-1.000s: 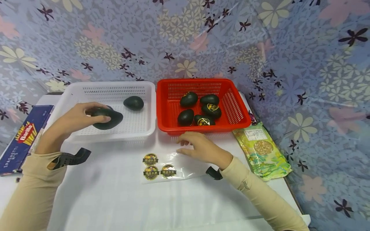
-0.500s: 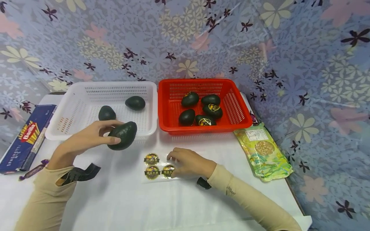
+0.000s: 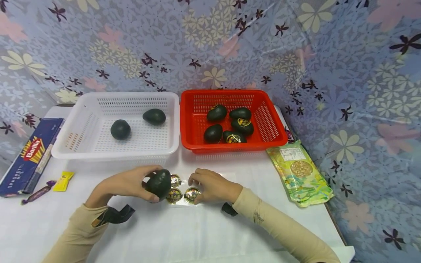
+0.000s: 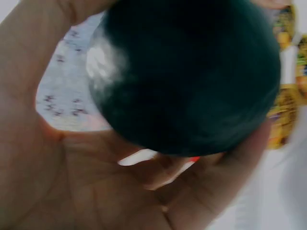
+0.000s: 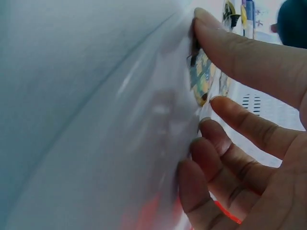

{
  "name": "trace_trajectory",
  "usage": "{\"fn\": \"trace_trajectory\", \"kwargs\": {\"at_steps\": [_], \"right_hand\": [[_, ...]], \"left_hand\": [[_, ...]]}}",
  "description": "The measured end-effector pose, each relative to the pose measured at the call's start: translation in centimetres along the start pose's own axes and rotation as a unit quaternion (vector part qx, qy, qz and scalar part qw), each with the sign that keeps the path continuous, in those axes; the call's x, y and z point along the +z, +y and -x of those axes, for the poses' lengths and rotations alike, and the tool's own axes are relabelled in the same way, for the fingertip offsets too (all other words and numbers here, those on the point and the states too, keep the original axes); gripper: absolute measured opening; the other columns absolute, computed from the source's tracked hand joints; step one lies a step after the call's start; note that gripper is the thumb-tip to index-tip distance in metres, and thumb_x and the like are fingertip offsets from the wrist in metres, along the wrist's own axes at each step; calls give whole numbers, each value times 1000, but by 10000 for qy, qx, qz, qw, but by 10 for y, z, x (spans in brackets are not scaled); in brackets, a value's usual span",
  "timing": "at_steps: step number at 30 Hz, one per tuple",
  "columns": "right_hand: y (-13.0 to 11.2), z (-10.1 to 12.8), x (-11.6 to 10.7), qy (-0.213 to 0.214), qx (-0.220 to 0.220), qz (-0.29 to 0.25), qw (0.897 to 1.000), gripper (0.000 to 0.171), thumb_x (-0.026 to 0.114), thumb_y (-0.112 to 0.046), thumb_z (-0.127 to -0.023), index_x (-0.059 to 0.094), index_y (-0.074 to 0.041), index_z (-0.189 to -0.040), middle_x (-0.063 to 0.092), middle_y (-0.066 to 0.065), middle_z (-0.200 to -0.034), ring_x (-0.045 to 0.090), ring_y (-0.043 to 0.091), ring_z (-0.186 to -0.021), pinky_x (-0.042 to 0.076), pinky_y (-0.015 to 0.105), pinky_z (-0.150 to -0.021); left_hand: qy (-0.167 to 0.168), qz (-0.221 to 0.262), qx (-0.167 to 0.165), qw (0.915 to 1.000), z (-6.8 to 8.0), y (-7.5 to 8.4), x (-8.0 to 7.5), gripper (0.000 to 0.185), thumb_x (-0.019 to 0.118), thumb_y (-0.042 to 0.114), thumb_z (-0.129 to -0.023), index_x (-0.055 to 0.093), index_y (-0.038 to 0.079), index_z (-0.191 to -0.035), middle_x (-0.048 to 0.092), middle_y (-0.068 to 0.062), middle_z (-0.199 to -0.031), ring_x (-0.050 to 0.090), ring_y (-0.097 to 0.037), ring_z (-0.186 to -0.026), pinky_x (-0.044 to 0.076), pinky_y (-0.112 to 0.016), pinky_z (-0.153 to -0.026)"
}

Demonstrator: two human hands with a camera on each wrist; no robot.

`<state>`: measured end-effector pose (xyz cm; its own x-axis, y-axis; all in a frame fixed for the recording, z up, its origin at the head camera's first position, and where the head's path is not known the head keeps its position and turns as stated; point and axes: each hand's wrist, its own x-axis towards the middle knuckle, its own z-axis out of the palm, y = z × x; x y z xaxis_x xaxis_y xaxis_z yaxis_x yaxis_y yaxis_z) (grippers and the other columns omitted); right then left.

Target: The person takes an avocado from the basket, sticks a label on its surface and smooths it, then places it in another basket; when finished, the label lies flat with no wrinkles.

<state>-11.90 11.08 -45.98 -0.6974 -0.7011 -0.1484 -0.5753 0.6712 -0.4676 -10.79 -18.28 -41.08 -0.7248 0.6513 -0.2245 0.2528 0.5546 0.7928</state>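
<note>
A person's left hand (image 3: 127, 183) grips an avocado (image 3: 159, 184) at the left of a sticker sheet (image 3: 185, 181); the right hand (image 3: 215, 187), thumb and fingers apart, touches the sheet. Farther off stand a white basket (image 3: 115, 155), left, and a red basket (image 3: 230, 147), right.

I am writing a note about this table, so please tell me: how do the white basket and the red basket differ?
The white basket is at the person's left, the red basket further right. The white basket holds two avocados, the red basket five. Three avocados in the red basket show stickers; those in the white basket show none. Both have slotted walls.
</note>
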Motion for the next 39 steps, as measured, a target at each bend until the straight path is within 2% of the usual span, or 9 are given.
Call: {"fn": "trace_trajectory", "kwargs": {"at_steps": [3, 7, 12, 17, 24, 34, 39], "right_hand": [[0, -2, 0, -48, 24, -59, 10000, 46, 89, -30, -74, 66, -20, -113, 61, -4, -101, 56, 10, -95, 48, 27, -87], [1, -2, 0, -95, 24, -140, 9999, 44, 89, -28, -74, 66, -21, -111, 61, -4, -101, 56, 9, -96, 48, 27, -88], [1, -2, 0, -83, -46, -188, 9998, 41, 89, -27, -74, 68, -21, -108, 62, -4, -100, 56, 9, -94, 48, 25, -86], [2, -3, 2, -66, -108, -217, 9997, 40, 89, -25, -73, 68, -19, -106, 62, -4, -99, 57, 10, -93, 49, 25, -86], [3, -4, 4, 28, -157, -241, 9996, 38, 90, -25, -72, 68, -18, -102, 60, -4, -96, 55, 9, -89, 48, 26, -84], [-3, -3, 6, 84, -8, -223, 9997, 47, 89, -20, -71, 66, -16, -112, 64, -2, -96, 58, 11, -90, 49, 27, -84], [-11, -1, 7, 174, 84, -290, 9994, 43, 89, -14, -71, 66, -12, -107, 65, 2, -90, 59, 14, -85, 48, 26, -80]], "left_hand": [[-76, 206, 210, 9995, -9, -9, 11, 65, 87, 26, -73, 54, 14, -128, 66, 0, -119, 60, -18, -114, 46, -24, -99], [-415, 300, 406, 9979, -19, -15, 19, 66, 87, 21, -73, 53, 13, -130, 66, -2, -122, 59, -15, -114, 42, -22, -102], [-722, 224, 224, 9969, -28, -12, 20, 69, 87, 18, -71, 52, 14, -130, 64, -5, -124, 58, -20, -115, 44, -30, -99], [-787, 105, 19, 9968, -31, -7, 19, 67, 88, 17, -68, 54, 17, -126, 65, -4, -121, 58, -22, -115, 44, -38, -100], [-756, -107, -54, 9971, -29, -6, 20, 69, 89, 17, -67, 54, 19, -127, 65, -3, -121, 58, -21, -114, 45, -35, -97], [-804, -21, -97, 9967, -29, -6, 20, 70, 89, 16, -67, 54, 19, -127, 65, -4, -120, 57, -21, -113, 44, -38, -99], [-804, 61, -104, 9967, -28, -5, 20, 70, 89, 15, -67, 54, 17, -128, 65, -7, -121, 56, -22, -113, 43, -39, -100]]}}
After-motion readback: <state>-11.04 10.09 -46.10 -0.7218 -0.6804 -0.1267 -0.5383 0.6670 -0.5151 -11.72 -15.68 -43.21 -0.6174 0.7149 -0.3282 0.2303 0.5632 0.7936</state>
